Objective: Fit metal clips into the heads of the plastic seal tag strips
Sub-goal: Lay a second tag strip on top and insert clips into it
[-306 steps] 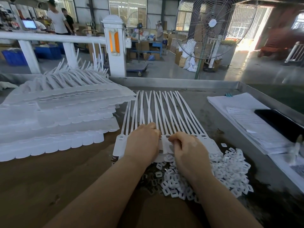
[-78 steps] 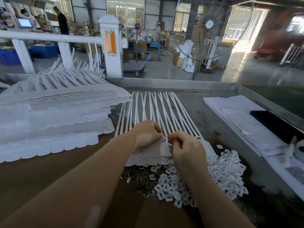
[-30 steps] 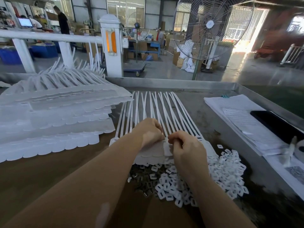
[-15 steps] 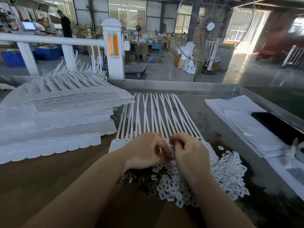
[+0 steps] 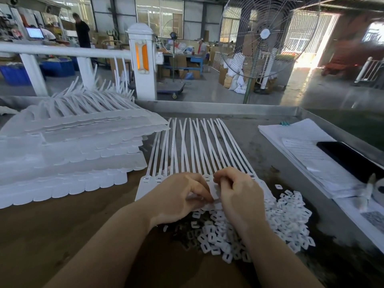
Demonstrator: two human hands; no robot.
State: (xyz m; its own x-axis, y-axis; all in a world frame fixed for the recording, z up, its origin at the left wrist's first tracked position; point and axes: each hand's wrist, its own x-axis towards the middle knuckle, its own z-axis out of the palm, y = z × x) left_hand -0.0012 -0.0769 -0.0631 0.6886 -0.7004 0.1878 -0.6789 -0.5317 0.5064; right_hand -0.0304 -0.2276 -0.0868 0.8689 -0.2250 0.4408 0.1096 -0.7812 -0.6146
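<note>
Head view has my left hand (image 5: 178, 199) and right hand (image 5: 239, 196) curled fingertip to fingertip over one head in the row of seal tag strips (image 5: 195, 150), which lies flat mid-bench with its tails fanned away from me, the loose white clips (image 5: 276, 223) heaped just beside my right wrist. I judge the risk to be a clip going in crooked or slipping out and dropping back into the heap, since both hands crowd one small slot. My fingers hide the slot, so whether either hand pinches a clip I cannot tell.
</note>
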